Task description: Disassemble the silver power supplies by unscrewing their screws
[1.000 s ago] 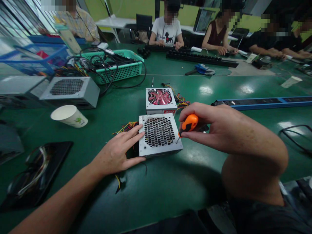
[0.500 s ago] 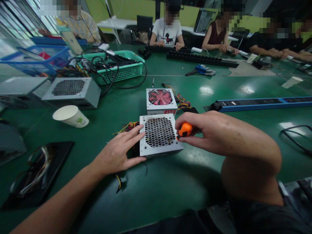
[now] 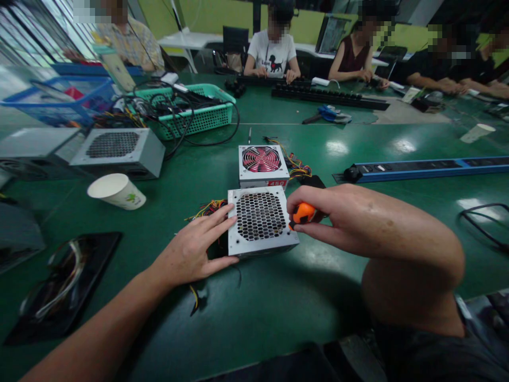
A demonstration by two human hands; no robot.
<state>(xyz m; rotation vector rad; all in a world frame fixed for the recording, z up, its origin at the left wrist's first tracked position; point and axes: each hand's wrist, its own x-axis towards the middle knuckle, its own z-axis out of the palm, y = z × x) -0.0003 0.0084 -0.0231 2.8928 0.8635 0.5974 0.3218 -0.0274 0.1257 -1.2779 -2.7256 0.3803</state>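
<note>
A grey power supply [image 3: 260, 222] with a honeycomb fan grille lies on the green table [image 3: 278, 297] in front of me. My left hand [image 3: 191, 249] rests open against its left side, fingers spread and thumb at the near corner. My right hand [image 3: 338, 215] is closed round an orange-handled screwdriver [image 3: 304, 212], whose tip is at the unit's right edge, hidden by the handle. Coloured wires [image 3: 207, 207] trail out behind the unit on the left.
A second power supply [image 3: 262, 164] with a red fan stands just behind the first. A paper cup [image 3: 116, 191] lies on its side at left, near a larger grey unit [image 3: 119, 151]. A green basket [image 3: 191, 109] of cables, a blue power strip [image 3: 429, 168] and several seated people line the far side.
My right hand has dropped lower with the screwdriver, bringing the handle down close to the unit's right edge. The left hand has stayed in place.
</note>
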